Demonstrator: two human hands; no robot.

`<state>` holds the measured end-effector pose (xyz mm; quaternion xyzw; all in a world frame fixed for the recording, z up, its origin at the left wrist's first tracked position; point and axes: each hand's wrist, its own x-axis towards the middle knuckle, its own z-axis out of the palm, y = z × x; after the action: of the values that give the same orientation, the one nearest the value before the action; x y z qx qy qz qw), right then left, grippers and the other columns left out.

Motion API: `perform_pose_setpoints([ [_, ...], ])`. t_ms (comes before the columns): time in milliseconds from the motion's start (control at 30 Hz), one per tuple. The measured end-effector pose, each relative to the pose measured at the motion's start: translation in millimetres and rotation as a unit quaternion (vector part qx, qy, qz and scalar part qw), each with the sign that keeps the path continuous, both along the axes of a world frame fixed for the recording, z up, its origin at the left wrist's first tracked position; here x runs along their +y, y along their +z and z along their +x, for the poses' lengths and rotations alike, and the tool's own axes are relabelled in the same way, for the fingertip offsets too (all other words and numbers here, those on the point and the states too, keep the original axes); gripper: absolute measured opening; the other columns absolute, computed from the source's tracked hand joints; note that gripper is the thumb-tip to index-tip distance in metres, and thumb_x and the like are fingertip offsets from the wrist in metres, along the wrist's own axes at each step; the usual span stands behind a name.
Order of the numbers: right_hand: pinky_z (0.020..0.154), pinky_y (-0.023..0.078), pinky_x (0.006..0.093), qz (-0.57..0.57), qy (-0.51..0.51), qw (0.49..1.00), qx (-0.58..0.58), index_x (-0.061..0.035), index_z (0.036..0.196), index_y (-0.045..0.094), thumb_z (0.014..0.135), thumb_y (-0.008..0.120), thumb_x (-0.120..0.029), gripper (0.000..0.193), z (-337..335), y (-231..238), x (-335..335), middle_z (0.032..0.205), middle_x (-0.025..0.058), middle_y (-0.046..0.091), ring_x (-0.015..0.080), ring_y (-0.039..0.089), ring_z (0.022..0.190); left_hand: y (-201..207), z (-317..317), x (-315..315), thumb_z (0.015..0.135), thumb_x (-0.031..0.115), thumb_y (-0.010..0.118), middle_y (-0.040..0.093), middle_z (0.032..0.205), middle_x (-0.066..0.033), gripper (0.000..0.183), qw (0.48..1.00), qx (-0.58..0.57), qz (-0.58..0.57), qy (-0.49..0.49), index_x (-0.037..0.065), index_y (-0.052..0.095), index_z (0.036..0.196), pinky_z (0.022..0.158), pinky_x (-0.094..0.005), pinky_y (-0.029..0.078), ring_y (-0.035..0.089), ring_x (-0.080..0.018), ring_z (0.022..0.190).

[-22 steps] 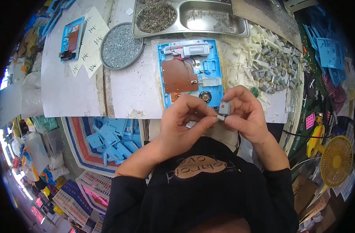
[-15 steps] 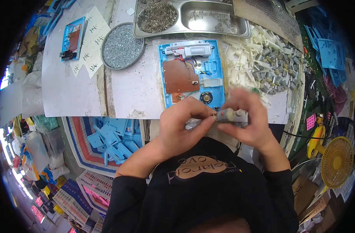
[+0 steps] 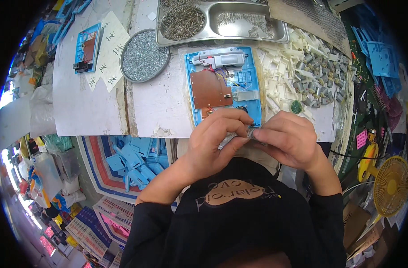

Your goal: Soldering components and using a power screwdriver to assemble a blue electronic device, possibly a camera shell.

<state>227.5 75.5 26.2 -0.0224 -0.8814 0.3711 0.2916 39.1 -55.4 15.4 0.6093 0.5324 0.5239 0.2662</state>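
My left hand and my right hand meet just in front of the table edge, fingers pinched together. Between their fingertips a small grey part barely shows; the fingers cover most of it. Whatever else the left fingertips pinch is too small to name. Directly beyond the hands lies an open blue plastic casing with a brown circuit board, thin wires and a white unit along its far side. A round black speaker near the casing's front is partly hidden behind my left fingers.
A round dish of small metal pieces and a steel tray with springs stand beyond. White and grey plastic parts pile up at right. Another blue casing lies left. Blue pieces fill a striped bag below; a yellow fan stands right.
My right hand has turned and closed in toward the left, so its fingers now hide the grey and white part seen before. The whole view has shifted slightly.
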Motion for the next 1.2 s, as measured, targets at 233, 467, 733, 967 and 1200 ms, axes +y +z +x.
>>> perform_pose_setpoints([
  [233,0.061,0.053,0.0342,0.002,0.005,1.000,0.007,-0.0053,0.113,0.070,0.071,0.081,-0.006,0.043,1.0,-2.1,-2.4,0.089,0.0077,0.067,0.0252,0.065,0.072,-2.6,-2.1,-2.4,0.075,-0.004,0.078,0.062,0.112,-0.0151,0.027,0.999,0.028,-0.008,-0.012,0.003,0.063,0.097,0.084,-0.0370,0.052,0.063,-0.0305,0.100],
  [467,0.062,0.054,0.0347,0.017,-0.012,1.000,-0.009,-0.0064,0.115,0.070,0.073,0.080,-0.004,0.043,3.2,-6.4,-1.4,0.090,0.0079,0.068,0.0258,0.066,0.076,-7.9,-0.5,-9.3,0.071,-0.003,0.081,0.059,0.107,-0.0126,0.021,0.997,-0.022,-0.023,0.066,0.003,0.070,0.087,0.081,-0.0343,0.050,0.060,-0.0253,0.095],
  [733,0.064,0.054,0.0346,0.015,-0.094,0.996,0.002,-0.0021,0.112,0.068,0.073,0.078,0.005,0.041,21.3,-15.4,11.8,0.095,0.0126,0.070,0.0282,0.067,0.075,-12.4,-34.6,22.6,0.072,0.004,0.084,0.059,0.094,-0.0073,0.023,0.979,0.162,-0.006,0.121,0.007,0.072,0.091,0.079,-0.0356,0.047,0.059,-0.0237,0.090],
  [967,0.078,0.058,0.0349,-0.070,-0.258,0.963,-0.013,0.0024,0.118,0.063,0.085,0.072,0.004,0.035,48.0,-33.7,23.9,0.111,0.0201,0.071,0.0286,0.072,0.092,-18.6,-14.8,51.2,0.075,0.018,0.082,0.060,0.087,-0.0017,0.020,0.938,0.324,-0.006,0.126,0.012,0.075,0.093,0.083,-0.0388,0.040,0.058,-0.0228,0.082],
  [1200,0.106,0.042,0.0487,-0.020,-0.172,0.980,-0.102,-0.0060,0.119,0.062,0.087,0.072,-0.008,0.034,-20.6,-32.0,45.5,0.135,0.0154,0.062,0.0405,0.050,0.131,-31.3,-38.4,21.3,0.073,0.009,0.081,0.063,0.089,-0.0013,0.021,0.950,0.307,0.031,0.037,0.012,0.075,0.093,0.077,-0.0369,0.044,0.060,-0.0233,0.082],
])
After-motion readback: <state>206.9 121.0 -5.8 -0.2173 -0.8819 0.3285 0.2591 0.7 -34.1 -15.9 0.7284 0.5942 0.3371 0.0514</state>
